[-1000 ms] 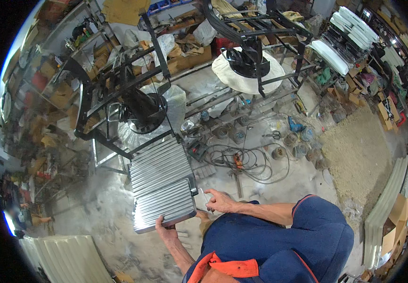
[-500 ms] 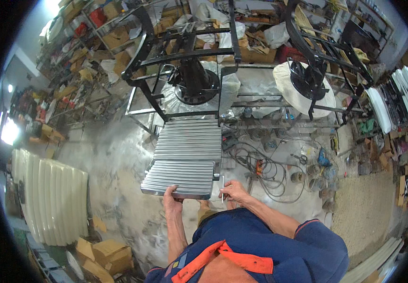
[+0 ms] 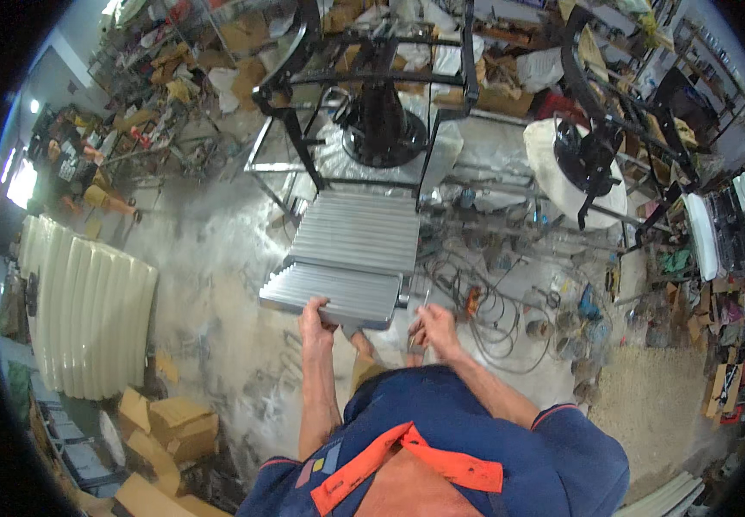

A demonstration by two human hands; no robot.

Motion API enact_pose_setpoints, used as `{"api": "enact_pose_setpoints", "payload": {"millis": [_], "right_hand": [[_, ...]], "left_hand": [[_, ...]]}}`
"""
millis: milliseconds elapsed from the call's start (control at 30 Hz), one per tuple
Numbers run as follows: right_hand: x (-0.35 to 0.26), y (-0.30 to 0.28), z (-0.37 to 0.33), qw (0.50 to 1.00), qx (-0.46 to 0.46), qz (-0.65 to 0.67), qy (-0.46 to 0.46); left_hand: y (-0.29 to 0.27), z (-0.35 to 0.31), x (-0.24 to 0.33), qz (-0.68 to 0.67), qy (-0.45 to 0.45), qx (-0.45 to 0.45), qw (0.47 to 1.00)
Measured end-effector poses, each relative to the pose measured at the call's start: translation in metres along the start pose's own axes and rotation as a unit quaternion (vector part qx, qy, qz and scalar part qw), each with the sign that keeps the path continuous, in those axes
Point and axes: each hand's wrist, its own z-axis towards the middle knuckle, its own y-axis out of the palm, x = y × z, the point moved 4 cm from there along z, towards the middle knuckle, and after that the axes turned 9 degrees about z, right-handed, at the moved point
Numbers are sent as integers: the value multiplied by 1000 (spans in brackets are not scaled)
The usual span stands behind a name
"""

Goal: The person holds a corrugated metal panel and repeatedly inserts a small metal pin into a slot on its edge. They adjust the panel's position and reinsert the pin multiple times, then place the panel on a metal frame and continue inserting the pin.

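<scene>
A ribbed silver footrest panel (image 3: 338, 291) hangs off the front of a black metal chair frame (image 3: 288, 121), below a second ribbed panel (image 3: 357, 228). My left hand (image 3: 316, 322) grips the near edge of the lower panel, thumb on top and fingers beneath. Just right of that panel's corner, my right hand (image 3: 435, 329) is closed on a thin metal rod, partly blurred and mostly covered by the fingers. A short dark bracket (image 3: 404, 294) sticks out at the panel's right side.
Tangled cables (image 3: 497, 323) lie on the floor to the right. A second black frame (image 3: 592, 151) stands beyond them on a round base. Cream padded panels (image 3: 88, 302) and cardboard boxes (image 3: 170, 426) are at left. Another person (image 3: 75, 168) is at the far left.
The lower panel's near edge is raised and tilted, with my left hand holding it. My right hand has shifted slightly up and right, and its rod has turned. The head view has shifted.
</scene>
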Motion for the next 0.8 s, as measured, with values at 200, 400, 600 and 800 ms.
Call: {"api": "enact_pose_setpoints", "payload": {"millis": [200, 400, 600, 800], "right_hand": [[-50, -17, -5, 940, 8, -239, -244], [-53, -6, -13, 953, 43, -244, -172], [-14, -8, 3, 989, 53, -125, -60], [1, -6, 14, 988, 93, -46, -117]], "left_hand": [[-29, 12, -19, -11, 57, -83, 995], [-20, -4, -8, 5, 34, -106, 994], [-11, 4, 5, 40, 10, -40, 998], [-3, 1, 13, 57, 14, -13, 998]]}}
